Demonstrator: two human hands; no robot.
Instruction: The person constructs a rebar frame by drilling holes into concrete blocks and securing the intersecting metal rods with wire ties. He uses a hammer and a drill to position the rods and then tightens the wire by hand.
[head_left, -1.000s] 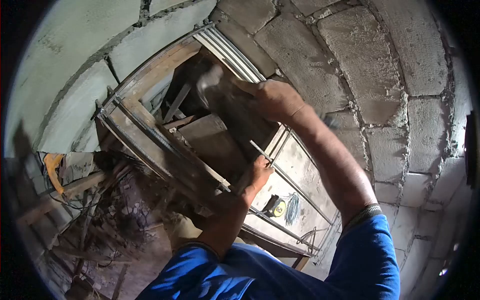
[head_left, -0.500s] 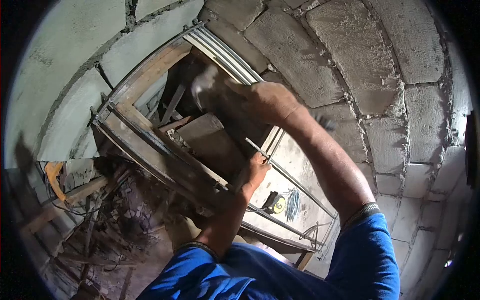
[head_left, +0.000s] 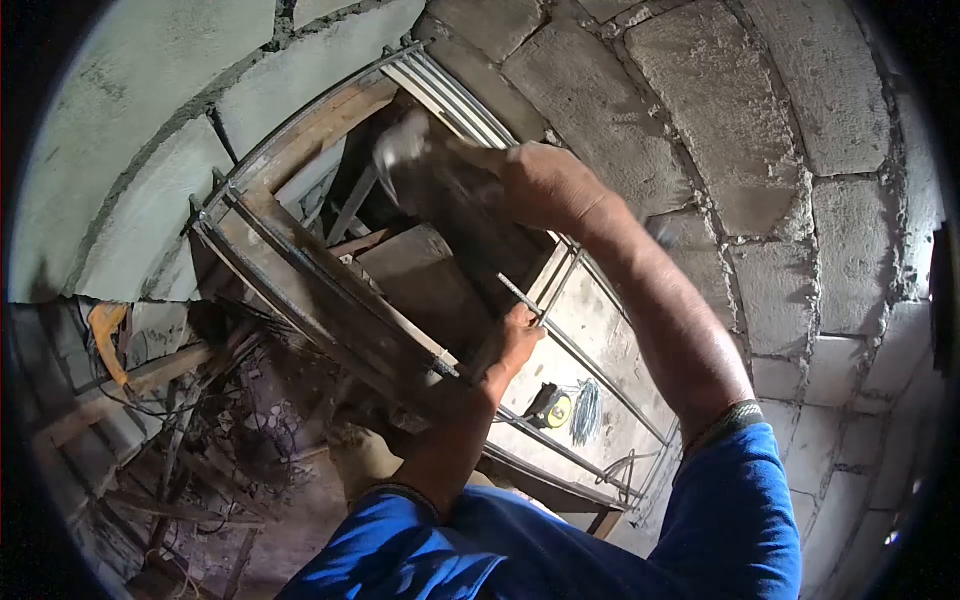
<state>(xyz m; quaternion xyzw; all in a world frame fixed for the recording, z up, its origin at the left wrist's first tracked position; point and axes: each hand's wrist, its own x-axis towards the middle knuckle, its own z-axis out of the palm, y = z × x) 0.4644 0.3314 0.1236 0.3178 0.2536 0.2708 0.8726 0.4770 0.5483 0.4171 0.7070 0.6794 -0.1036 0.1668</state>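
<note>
My right hand point(head_left: 545, 185) is wrapped round the handle of a hammer, whose blurred metal head point(head_left: 402, 155) hangs over the opening in the wooden frame. Lower down, my left hand point(head_left: 519, 338) grips a thin metal rod point(head_left: 520, 292) at the near edge of the opening, beside a pale board point(head_left: 590, 325). Long steel bars point(head_left: 590, 370) run across that board. On it, close to my left hand, lie a black and yellow tape measure point(head_left: 550, 408) and a bundle of thin wires point(head_left: 586, 412).
Block walls point(head_left: 720, 100) rise behind and to the right. An orange-handled saw point(head_left: 108, 345) rests at the left by a wooden beam point(head_left: 150, 378). Scrap wood and debris point(head_left: 230, 440) cover the floor at the lower left. Steel bars edge the frame point(head_left: 300, 270).
The hammer head shows slightly lower and clearer in my right hand, which has shifted a little. My left hand stays on the rod. The whole view has moved slightly.
</note>
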